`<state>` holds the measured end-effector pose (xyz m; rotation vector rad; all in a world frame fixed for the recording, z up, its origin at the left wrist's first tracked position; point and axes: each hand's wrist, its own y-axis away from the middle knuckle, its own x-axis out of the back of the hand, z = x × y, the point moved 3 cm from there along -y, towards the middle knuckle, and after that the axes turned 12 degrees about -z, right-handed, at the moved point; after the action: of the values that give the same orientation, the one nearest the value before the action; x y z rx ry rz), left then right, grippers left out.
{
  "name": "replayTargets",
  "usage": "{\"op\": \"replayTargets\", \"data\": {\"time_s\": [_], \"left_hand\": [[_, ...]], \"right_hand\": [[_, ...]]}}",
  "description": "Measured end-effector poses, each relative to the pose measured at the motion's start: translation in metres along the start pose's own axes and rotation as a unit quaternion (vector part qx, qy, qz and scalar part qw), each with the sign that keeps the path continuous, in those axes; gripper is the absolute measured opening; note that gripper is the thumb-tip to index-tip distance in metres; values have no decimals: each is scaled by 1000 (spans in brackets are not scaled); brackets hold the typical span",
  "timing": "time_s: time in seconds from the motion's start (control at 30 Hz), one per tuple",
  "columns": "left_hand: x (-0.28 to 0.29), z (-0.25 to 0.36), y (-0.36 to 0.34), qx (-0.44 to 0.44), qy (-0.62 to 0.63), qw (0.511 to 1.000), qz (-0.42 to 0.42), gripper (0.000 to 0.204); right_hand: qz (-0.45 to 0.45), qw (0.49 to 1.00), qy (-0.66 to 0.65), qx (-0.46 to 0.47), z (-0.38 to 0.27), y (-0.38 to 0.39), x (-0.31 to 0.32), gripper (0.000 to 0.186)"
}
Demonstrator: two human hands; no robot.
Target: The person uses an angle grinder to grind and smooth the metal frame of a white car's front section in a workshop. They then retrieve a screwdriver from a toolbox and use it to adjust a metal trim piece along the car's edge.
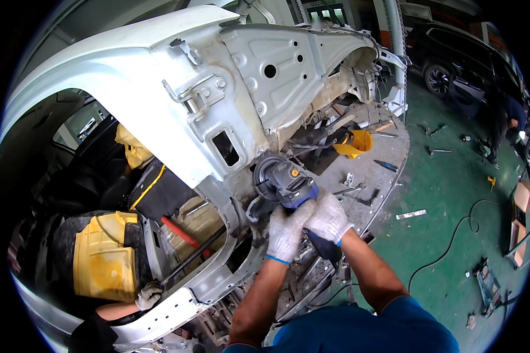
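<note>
I grip a blue and dark grey angle grinder (288, 179) with both hands in white knit gloves. My left hand (282, 232) is wrapped on its near left side, and my right hand (327, 217) holds the body to the right of it. The grinder's disc and guard are up against the lower part of the white car body's pillar (191, 117), below a rectangular hole and hinge bracket. Whether the disc touches the metal I cannot tell. A black part hangs beneath my right hand.
A co-worker's gloved hand (149, 296) holds a black bar inside the door opening. A yellow bucket (356, 141) and tools lie on the grey platform (388, 153). At right, a person (503, 120) crouches by a black car (465, 67). A hose (453, 241) crosses the green floor.
</note>
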<state>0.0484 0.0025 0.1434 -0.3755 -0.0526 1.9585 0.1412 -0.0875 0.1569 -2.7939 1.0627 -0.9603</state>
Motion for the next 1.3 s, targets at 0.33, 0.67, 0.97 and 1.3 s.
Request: {"op": "replayTargets", "data": {"time_s": [0.33,0.67,0.97,1.3], "left_hand": [[-1,-37,-10,5,37,999,-30,58],[-9,2,-13,17,-43,999,-22,53],[-15,26,-15,11,-122,992,11,51],[-17,29,-19,41,-201,978,27,58]], "right_hand": [[-19,999,21,-46,16,8,6,57],[19,995,-93,44,8,2,5,50],[-11,994,-87,60,-9,-8,20,48],[-50,986,-151,39,-10,-6,28,48]]}}
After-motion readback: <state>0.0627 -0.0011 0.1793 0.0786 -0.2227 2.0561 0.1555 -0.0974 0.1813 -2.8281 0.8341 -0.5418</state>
